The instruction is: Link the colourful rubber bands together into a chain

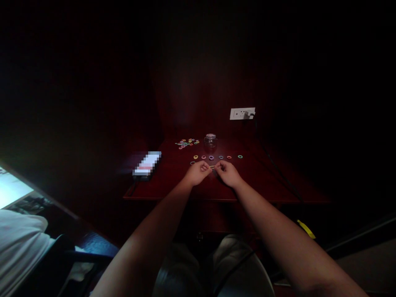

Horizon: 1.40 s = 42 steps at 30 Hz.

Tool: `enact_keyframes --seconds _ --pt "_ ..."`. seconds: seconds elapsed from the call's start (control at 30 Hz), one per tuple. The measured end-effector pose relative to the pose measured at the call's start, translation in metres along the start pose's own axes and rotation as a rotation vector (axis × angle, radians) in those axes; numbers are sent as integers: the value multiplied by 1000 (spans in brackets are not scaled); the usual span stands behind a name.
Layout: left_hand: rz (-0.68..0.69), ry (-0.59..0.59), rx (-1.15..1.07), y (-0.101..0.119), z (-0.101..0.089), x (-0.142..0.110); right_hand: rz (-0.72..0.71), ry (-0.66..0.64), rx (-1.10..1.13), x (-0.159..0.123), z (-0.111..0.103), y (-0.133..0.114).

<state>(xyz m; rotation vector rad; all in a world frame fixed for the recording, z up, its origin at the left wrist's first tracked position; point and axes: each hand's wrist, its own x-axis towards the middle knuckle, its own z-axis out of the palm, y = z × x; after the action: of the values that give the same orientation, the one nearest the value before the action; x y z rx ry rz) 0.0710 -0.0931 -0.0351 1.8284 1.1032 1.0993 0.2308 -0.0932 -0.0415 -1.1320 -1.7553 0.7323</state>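
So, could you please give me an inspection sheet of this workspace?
Surface: glossy dark-red tabletop, dimly lit.
Things: row of six small coloured rings; loose pile of multicoloured rings beside a clear round jar.
Clutter: black device with a lit screen, on the left; its display is blurred.
Hands: left hand and right hand pinch a thin yellowish band between them.
Cables: black cable from the white wall socket runs down the tabletop's right side.
Surroundings: mostly dark; white-clothed person at far left.
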Motion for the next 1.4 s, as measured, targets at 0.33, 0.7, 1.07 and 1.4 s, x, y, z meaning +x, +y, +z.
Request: enact_keyframes --seconds 0.33,0.7,1.07,1.4 --pt "-4 -35 -5 0 0 -1 -57 -30 72 -4 -1 -10" --pt "-10 -14 0 -4 0 1 -35 16 25 -1 0 -2" --pt "-17 -35 -20 -2 0 0 -61 -20 52 -4 -1 -9" --pt "0 -35 22 -3 0 0 -36 15 -6 -2 -1 -7"
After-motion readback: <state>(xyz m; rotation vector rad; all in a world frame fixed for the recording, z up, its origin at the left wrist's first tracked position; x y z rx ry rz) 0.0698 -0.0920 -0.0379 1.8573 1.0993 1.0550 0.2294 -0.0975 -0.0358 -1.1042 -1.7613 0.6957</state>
